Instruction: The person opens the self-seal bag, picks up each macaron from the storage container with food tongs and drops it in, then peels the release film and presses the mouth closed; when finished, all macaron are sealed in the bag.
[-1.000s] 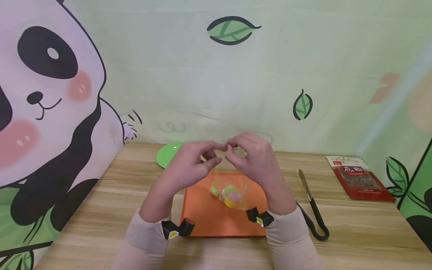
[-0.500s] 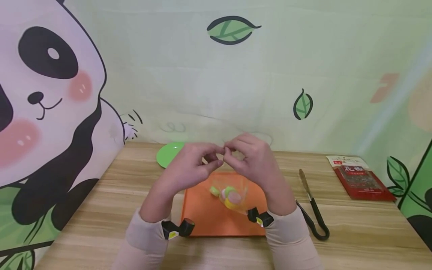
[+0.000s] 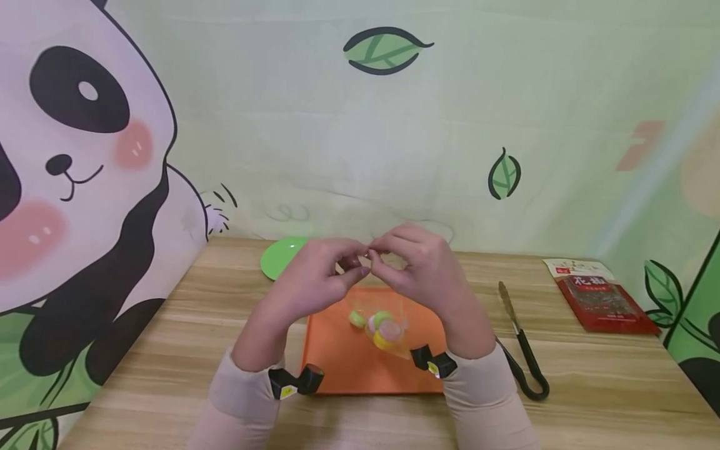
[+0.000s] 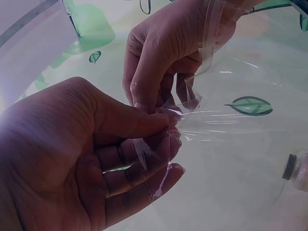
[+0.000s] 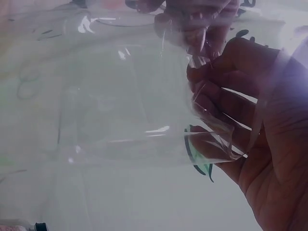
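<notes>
A clear plastic bag (image 4: 219, 127) hangs between both hands. In the head view its lower part holds several pink, yellow and green round pieces (image 3: 388, 330), seen over an orange tray (image 3: 349, 372). My left hand (image 3: 320, 272) pinches the bag's mouth between thumb and fingers, its other fingers behind the film in the left wrist view. Fingertip to fingertip with it, my right hand (image 3: 422, 269) pinches the same edge. The right wrist view shows the film (image 5: 125, 101) spread beside the right fingers, creased where they grip.
Behind the left hand lies a green plate (image 3: 275, 259), partly hidden. Tongs (image 3: 523, 350) with black handles lie to the right of the tray, and a red seasoning packet (image 3: 599, 300) farther right. A black-capped bottle (image 4: 299, 172) shows at the left wrist view's edge.
The right hand's fingertips have shifted slightly left and down along the bag's edge, staying against the left fingertips. The left hand, tray and tongs look nearly unchanged.
</notes>
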The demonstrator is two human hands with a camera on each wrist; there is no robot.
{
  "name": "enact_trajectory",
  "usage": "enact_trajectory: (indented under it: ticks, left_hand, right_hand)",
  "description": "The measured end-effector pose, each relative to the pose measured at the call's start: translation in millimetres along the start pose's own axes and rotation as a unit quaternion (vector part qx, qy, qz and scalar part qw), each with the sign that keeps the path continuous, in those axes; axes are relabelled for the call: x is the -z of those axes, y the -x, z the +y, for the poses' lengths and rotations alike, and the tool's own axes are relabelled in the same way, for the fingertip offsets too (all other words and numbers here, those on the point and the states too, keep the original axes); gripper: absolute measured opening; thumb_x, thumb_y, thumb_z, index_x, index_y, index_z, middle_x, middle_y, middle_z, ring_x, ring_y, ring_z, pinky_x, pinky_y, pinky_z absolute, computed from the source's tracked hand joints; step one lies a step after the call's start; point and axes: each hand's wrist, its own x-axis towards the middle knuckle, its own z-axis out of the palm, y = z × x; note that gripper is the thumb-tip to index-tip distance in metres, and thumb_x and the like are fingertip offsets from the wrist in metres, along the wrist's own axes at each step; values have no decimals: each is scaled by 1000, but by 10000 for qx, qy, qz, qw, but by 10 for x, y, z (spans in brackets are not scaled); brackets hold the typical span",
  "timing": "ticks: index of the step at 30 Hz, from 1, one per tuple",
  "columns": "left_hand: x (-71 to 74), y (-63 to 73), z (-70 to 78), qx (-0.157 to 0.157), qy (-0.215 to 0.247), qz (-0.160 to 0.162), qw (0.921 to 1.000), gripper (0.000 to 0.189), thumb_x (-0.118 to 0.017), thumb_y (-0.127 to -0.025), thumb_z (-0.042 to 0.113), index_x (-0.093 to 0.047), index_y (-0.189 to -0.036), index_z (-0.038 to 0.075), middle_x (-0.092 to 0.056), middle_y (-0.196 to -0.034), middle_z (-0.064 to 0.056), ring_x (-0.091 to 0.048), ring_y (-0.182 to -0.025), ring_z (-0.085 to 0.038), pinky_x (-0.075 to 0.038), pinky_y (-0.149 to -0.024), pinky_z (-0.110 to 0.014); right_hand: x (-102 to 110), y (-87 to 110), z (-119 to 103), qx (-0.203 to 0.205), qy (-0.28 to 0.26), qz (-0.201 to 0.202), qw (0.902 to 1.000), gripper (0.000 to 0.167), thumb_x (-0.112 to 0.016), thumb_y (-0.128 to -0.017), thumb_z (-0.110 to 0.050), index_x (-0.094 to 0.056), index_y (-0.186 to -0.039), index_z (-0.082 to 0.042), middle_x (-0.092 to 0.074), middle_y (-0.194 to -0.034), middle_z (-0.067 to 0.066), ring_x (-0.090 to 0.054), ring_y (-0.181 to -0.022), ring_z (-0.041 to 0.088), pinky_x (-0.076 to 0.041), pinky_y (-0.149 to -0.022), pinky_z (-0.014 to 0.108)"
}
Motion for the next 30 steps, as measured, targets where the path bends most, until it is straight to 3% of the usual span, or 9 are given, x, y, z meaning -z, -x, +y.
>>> enact_trajectory:
  ticks: [10, 15, 18, 25, 30]
  left_hand:
    - [-12, -9, -4, -126, 36, 2, 9999, 18, -71, -92, 8, -77, -108, 13, -72, -87, 8, -64, -74, -3, -53, -66, -28]
    - [-3, -2, 2, -45, 93, 4, 9999, 21, -71, -90, 5, -76, -109, 12, -70, -83, 9, -62, -70, -4, -49, -57, -27]
    - [7, 3, 3, 43, 87, 2, 10000, 21, -71, -91, 6, -76, -109, 13, -68, -78, 10, -61, -68, -6, -44, -51, -28]
    - [9, 5, 5, 67, 30, 3, 10000, 19, -70, -92, 8, -76, -109, 14, -67, -75, 10, -59, -62, -7, -45, -50, -28]
    - [8, 15, 23, -68, -398, -41, 9992, 23, -70, -91, 7, -74, -113, 12, -64, -72, 8, -54, -58, -7, -45, -51, -28]
  right_hand:
    - [-46, 2, 1, 17, 209, 138, 9997, 7, -67, -84, -3, -71, -79, -6, -68, -75, 1, -63, -72, 15, -53, -62, 28]
    - [-35, 1, 20, -144, 250, 346, 9990, 6, -64, -82, -1, -69, -80, -5, -66, -75, 3, -63, -70, 15, -53, -62, 29]
    - [5, 4, 46, -155, 10, 466, 9988, 7, -64, -82, -1, -68, -79, -5, -65, -75, 3, -62, -69, 15, -53, -62, 29]
    - [4, 12, 46, -81, -255, -22, 9996, 4, -70, -85, -7, -73, -88, -6, -70, -84, 2, -65, -80, 15, -53, -71, 30]
    - [-11, 19, 49, 30, -242, -72, 9997, 6, -71, -83, -4, -74, -88, -6, -71, -84, 3, -66, -79, 16, -55, -69, 29]
